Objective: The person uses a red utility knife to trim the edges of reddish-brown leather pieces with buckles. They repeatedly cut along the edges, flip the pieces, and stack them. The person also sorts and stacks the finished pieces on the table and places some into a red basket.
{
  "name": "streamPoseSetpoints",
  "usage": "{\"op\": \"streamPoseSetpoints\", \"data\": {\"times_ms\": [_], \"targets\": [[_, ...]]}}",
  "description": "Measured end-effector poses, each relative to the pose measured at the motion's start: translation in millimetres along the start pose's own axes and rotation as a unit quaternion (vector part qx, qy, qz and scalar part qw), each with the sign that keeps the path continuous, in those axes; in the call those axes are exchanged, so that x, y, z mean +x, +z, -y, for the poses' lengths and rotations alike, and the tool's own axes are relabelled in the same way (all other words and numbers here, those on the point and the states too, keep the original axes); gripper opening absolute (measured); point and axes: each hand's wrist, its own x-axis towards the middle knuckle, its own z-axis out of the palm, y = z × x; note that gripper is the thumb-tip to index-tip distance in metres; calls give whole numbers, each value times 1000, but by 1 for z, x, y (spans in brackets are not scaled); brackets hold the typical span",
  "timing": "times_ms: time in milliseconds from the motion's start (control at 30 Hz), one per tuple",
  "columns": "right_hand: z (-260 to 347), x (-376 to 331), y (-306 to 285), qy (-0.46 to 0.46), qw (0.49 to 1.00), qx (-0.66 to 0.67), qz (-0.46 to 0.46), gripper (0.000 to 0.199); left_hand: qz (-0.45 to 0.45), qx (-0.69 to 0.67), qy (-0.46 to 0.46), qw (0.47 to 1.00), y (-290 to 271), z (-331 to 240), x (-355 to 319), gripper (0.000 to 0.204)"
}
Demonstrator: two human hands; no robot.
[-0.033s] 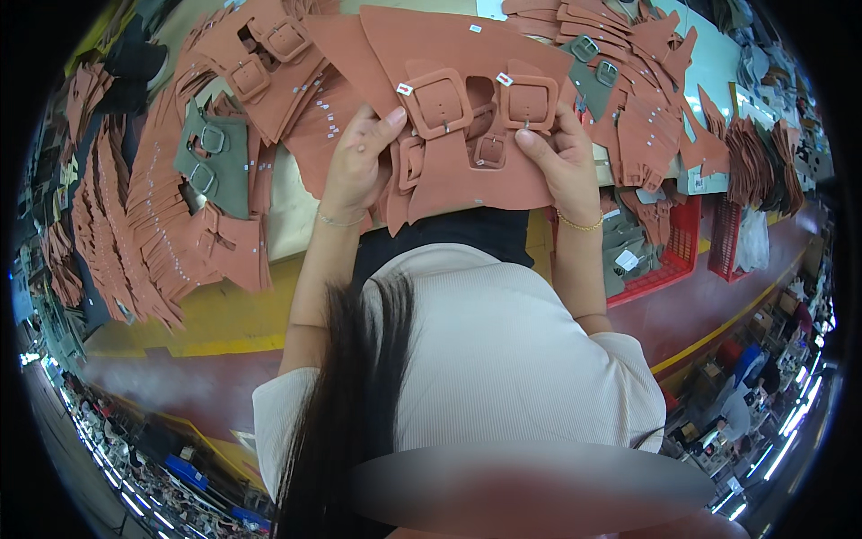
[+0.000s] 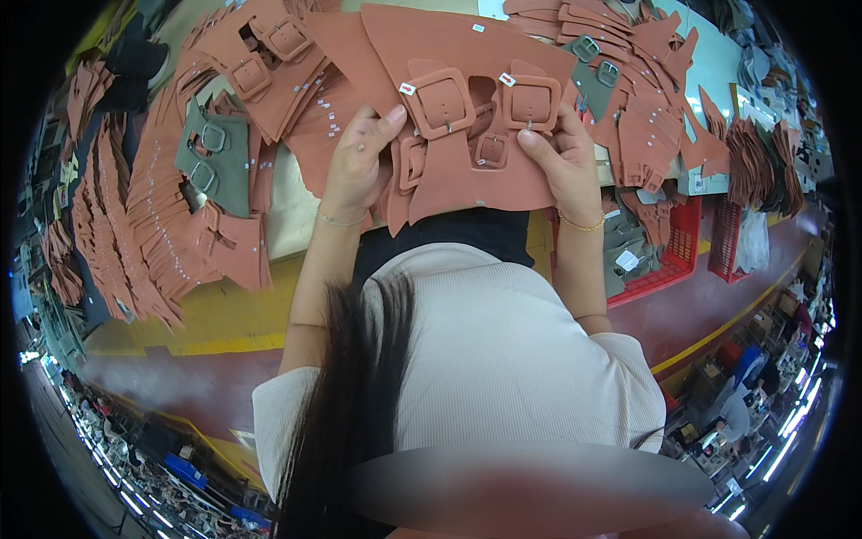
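Sorting buckled terracotta straps at the table edge

Both forearms reach up from the body: left hand [image 2: 359, 162] and right hand [image 2: 561, 157] pinch a bundle of buckled straps [image 2: 471, 135], fingers closed on it over the table [image 2: 287, 207]; next likely squaring them, before the strap piles [image 2: 171, 216] beyond.

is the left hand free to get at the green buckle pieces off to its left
Probably not right away: the left hand is gripping the brown buckled piece. The green buckle pieces lie uncovered beside it.
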Motion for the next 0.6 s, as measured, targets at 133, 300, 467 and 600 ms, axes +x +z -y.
{"op": "streamPoseSetpoints", "data": {"times_ms": [133, 300, 467, 600], "targets": [[6, -5, -3, -20, 1000, -6, -15, 37, -51, 4, -36, 998, 2, -4, 0, 36], [37, -16, -30, -66, 986, -117, -103, 27, -39, -48, -41, 997, 5, -5, 5, 46], [77, -29, -49, -141, 948, -161, -235, 26, 70, -209, -29, 975, -10, -2, 13, 53], [92, -32, -43, -164, 940, -154, -256, 36, 164, -350, -77, 919, -20, 3, 18, 54]]}}
